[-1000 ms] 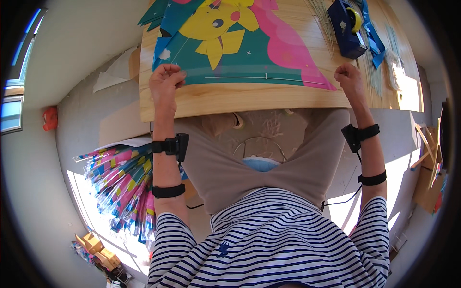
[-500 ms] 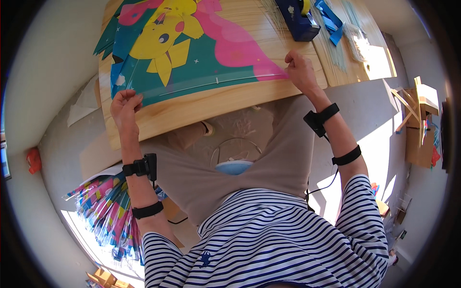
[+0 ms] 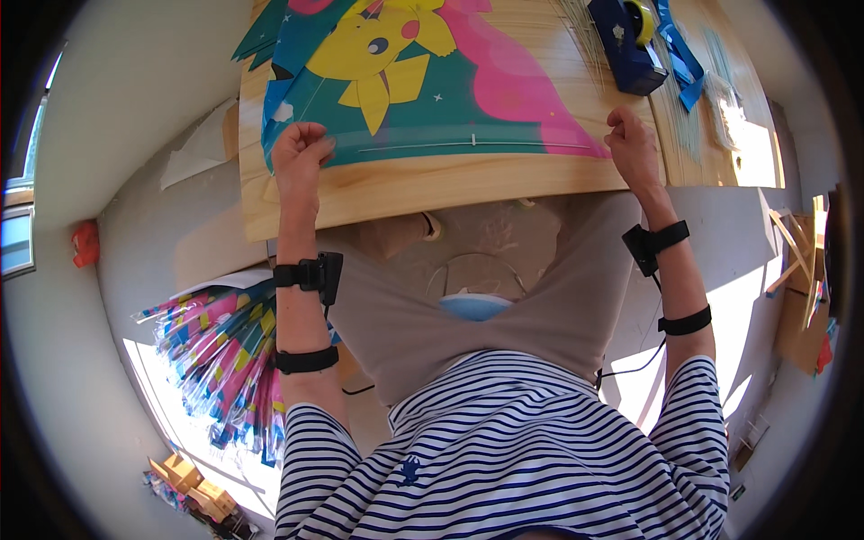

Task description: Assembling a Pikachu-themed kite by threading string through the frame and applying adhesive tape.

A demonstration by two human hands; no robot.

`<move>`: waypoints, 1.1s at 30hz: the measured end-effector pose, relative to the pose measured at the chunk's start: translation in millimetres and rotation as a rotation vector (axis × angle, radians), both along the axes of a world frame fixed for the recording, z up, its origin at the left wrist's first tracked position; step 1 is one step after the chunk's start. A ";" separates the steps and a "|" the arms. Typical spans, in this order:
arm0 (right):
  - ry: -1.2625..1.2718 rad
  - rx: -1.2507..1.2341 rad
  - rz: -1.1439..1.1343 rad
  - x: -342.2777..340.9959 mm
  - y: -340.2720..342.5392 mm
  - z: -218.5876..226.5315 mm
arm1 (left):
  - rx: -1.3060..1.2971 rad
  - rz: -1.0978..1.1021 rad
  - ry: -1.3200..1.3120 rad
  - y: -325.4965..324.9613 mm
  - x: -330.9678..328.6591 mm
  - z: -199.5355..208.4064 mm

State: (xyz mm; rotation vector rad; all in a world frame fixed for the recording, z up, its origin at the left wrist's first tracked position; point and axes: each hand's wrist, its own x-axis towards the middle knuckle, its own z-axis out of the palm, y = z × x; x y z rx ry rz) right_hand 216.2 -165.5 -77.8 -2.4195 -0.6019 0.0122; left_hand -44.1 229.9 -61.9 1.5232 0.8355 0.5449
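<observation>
A printed sheet [image 3: 423,108] in teal, pink and yellow, with a cartoon figure on it, lies on the wooden table. Along its near edge runs a thin white rod [image 3: 531,143] with a small white cross-mark, and a pale, see-through band shows beside it. My left hand [image 3: 301,166] is closed at the sheet's near left corner, fingertips curled over the edge. Just beyond the pink right tip, my right hand [image 3: 635,153] is closed with thumb and finger together. Whatever lies between the fingers of either hand is too small to make out.
A dark blue tape dispenser [image 3: 630,49] stands at the far right, beside blue strips [image 3: 681,63] and thin clear rods [image 3: 688,135]. A clear bag [image 3: 724,108] lies near the table's right edge. Colourful wrapped bundles [image 3: 220,360] rest low on my left.
The whole view has shifted, so the table sits farther right in it. My right hand has come slightly away from the sheet's pink tip. The left hand stays at its corner.
</observation>
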 end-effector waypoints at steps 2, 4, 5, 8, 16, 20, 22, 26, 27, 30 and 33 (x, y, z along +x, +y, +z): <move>0.000 0.012 0.004 -0.9 1.4 5.0 | -0.041 -0.050 -0.057 4.1 -1.0 -3.0; 0.001 0.033 0.001 2.1 -4.2 7.4 | -0.072 -0.053 -0.030 0.0 6.5 -0.2; -0.004 0.038 0.007 3.7 -6.2 7.5 | -0.088 -0.055 -0.016 -1.8 9.6 1.5; -0.016 0.036 0.011 3.4 -6.5 10.7 | -0.102 -0.083 -0.027 -0.9 11.5 1.3; -0.015 0.007 0.015 4.2 -9.2 7.3 | -0.102 -0.128 0.017 4.1 10.7 -11.8; -0.015 0.010 0.009 7.5 -12.4 3.6 | -0.107 -0.117 0.044 3.2 12.8 -10.9; -0.026 -0.002 0.008 5.0 -12.3 8.7 | -0.122 -0.114 0.016 0.3 14.2 -8.3; -0.004 -0.014 0.003 1.4 -10.3 6.7 | -0.108 -0.093 0.020 1.1 13.0 -6.5; -0.018 -0.004 0.013 -0.8 -5.3 5.8 | -0.099 -0.083 0.018 3.6 9.5 -6.5; -0.053 -0.008 0.037 -4.0 3.1 1.0 | -0.082 -0.064 0.022 10.2 2.2 -8.5; -0.076 -0.012 0.053 -5.5 4.7 -6.9 | -0.082 -0.058 0.042 11.9 1.1 -8.1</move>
